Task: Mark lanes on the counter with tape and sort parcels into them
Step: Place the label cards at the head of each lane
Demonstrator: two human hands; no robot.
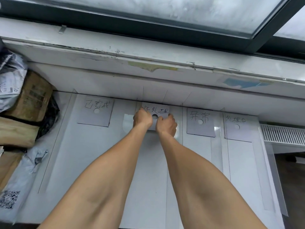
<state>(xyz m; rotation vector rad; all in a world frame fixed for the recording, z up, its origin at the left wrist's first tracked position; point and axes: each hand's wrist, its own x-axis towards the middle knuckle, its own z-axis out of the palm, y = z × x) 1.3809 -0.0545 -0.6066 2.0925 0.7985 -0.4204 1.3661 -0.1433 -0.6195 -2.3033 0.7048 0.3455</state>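
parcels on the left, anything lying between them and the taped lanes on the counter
Nothing visible blocks the parcels. The counter lanes hold only label cards at their far ends, and the left hand and right hand touch the second card.
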